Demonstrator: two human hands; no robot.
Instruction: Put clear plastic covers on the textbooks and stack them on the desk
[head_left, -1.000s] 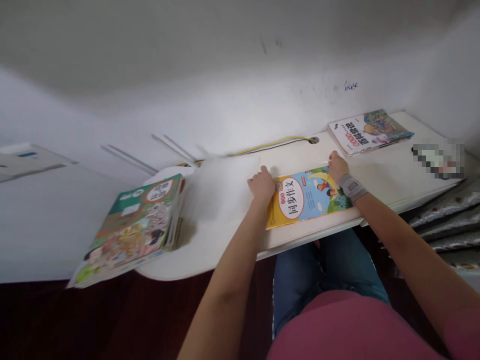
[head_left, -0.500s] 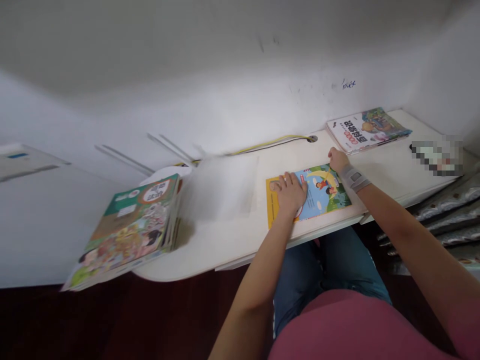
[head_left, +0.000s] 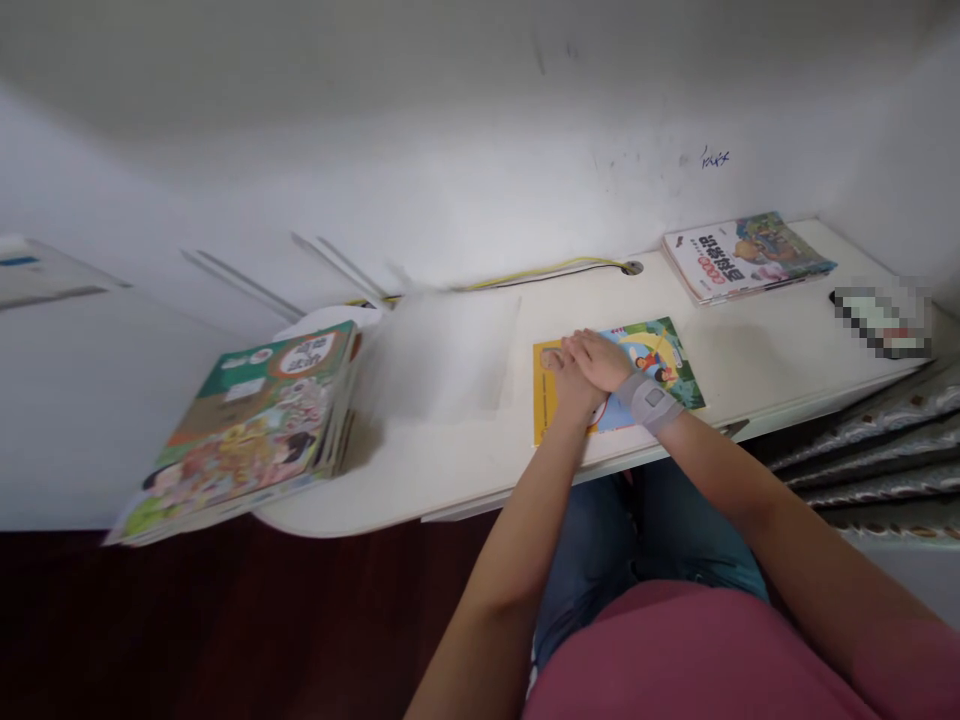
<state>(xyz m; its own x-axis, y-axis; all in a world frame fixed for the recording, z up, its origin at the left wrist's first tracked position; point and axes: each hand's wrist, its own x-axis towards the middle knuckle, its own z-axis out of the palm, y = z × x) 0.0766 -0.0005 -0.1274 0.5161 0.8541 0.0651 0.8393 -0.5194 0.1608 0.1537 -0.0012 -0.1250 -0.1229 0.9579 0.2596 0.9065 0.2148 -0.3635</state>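
Note:
A blue and yellow picture book (head_left: 660,345) lies flat near the front edge of the white desk (head_left: 427,470). My left hand (head_left: 574,388) rests on its cover with the fingers laid out flat. Across the back of that hand lies my right hand (head_left: 598,360), fingers stretched out and pointing left; a grey band (head_left: 649,400) wraps its wrist. Neither hand grips anything. Parts of the cover are hidden under both hands. Left of the book lies a clear, see-through sheet (head_left: 442,355), blurred in places.
A stack of green-covered books (head_left: 247,425) lies at the desk's left end, its corner past the edge. White-covered books (head_left: 739,262) are stacked at the back right, near a pixelated phone-like object (head_left: 877,320). A yellow cable (head_left: 540,271) runs along the wall into a hole. A patterned grey curtain-like cloth (head_left: 877,450) hangs at the right.
My right hand has moved left from the book's upper right corner, opened from a fist and come down on my left hand. The left hand stays on the book. The view shifts slightly.

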